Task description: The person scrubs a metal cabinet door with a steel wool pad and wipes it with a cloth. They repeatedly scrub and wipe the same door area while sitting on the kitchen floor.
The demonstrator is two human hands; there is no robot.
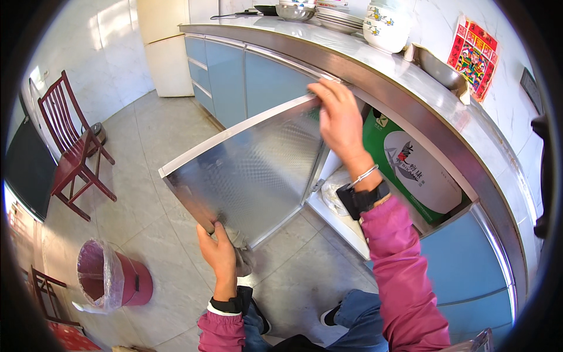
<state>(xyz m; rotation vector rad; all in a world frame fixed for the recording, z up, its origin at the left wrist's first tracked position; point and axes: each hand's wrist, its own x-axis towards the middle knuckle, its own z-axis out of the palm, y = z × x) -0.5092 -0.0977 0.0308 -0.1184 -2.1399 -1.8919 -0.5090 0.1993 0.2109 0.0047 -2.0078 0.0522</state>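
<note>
A cabinet door (255,167) with a shiny, patterned metallic inner face and a pale frame stands swung out from the counter. My left hand (219,251) grips its free side edge, thumb on the inner face. A greyish cloth (243,255) hangs by that hand, partly hidden behind it. At the door's upper corner near the hinge side, my right hand (341,116) has its fingers bent over the top edge; the fingertips are slightly blurred. Behind my right forearm, the cabinet holds a green and white printed box (422,169) and a whitish plastic bag (334,193).
Stacked plates (338,20), white bowls (385,28) and a metal basin (440,66) stand on the countertop (281,28). Blue cabinet fronts (226,79) run beneath it. A lined pink bucket (136,279) and a dark red wooden chair (77,163) stand on the tiled floor at left.
</note>
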